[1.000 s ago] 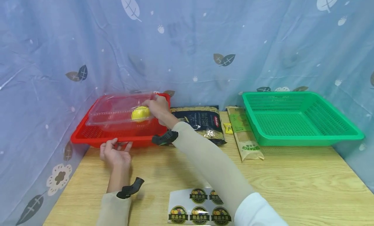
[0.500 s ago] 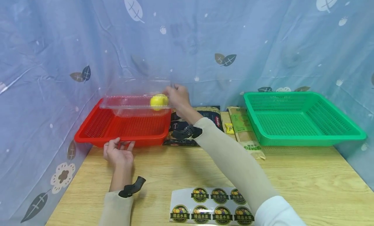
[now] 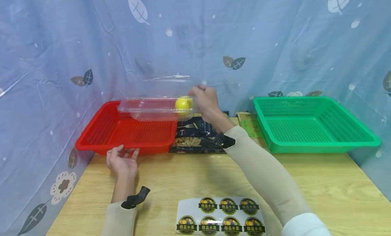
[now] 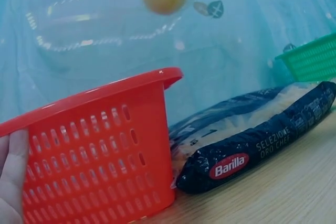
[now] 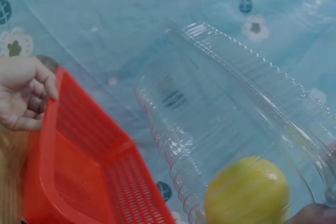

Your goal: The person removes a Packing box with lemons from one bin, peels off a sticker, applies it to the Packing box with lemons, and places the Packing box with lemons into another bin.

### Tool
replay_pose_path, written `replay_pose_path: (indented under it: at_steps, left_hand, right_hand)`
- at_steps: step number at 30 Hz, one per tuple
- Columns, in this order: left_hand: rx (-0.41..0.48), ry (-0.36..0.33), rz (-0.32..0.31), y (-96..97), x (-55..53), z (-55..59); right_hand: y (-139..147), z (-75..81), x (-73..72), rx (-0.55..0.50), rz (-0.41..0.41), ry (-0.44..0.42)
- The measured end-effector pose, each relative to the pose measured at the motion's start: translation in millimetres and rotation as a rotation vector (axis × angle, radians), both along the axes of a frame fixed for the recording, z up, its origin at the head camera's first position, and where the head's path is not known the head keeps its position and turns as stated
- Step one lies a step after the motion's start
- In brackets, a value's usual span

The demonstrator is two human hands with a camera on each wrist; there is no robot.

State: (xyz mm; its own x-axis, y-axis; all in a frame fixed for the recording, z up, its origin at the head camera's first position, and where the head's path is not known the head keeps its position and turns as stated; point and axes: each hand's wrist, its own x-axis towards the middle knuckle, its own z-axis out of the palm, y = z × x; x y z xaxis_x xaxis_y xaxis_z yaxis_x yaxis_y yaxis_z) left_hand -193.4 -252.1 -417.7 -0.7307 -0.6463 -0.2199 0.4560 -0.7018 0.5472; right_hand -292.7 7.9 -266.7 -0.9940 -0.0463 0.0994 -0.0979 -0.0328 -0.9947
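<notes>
Blue curtain [image 3: 189, 36] is backing the desk [image 3: 305, 192]. Left hand [image 3: 123, 163] is gripping the red basket [image 3: 155, 148]; right hand [image 3: 207, 100] is holding a clear container [image 3: 149, 107] aloft nearby; levelling it should stop its yellow fruit [image 3: 184, 103] rolling.

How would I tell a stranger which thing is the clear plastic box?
Start at the red basket on the left of the table. Above its far side in the head view, the right hand holds the box by one end. Unlike that basket, it is see-through, with a round yellow thing inside.
</notes>
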Motion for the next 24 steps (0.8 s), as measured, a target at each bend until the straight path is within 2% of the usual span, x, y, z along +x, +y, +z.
replay_pose_path:
  at_steps: [5,13,20,24]
  left_hand:
    - [0.06,-0.023,-0.043,-3.0,2.4,4.4]
    - [0.105,-0.042,-0.051,-8.9,4.9,11.0]
    - [0.12,-0.021,-0.072,-5.5,2.7,9.4]
    - [0.114,-0.029,-0.085,-0.4,2.3,5.0]
  right_hand:
    - [24,0.2,8.0,-0.033,-0.023,0.021]
    - [52,-12.1,24.4,-0.153,0.014,0.001]
    - [82,-23.4,38.5,-0.114,-0.052,-0.01]
    - [104,-29.8,49.5,-0.094,-0.058,-0.027]
